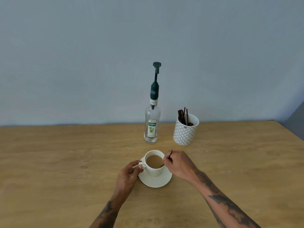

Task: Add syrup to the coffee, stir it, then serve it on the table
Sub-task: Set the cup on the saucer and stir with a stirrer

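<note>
Cup (153, 163) of coffee on saucer (156, 181), mid-counter (49, 162) | my left hand (130, 174) pinches cup handle | my right hand (178, 163) grips stirrer (169, 155), tip in coffee | syrup bottle (152, 124) and stick holder (185, 130) upright near far edge.

The wooden table (65, 162) lies bare to the left of the cup (153, 163) and to the right of the right hand (178, 163), so both flanks are open. Behind the cup, 2 upright things block a straight reach: the syrup bottle (152, 125) with its tall pump, and just right of it the patterned pot (185, 130) of stirrers. A narrow gap runs between them.
</note>
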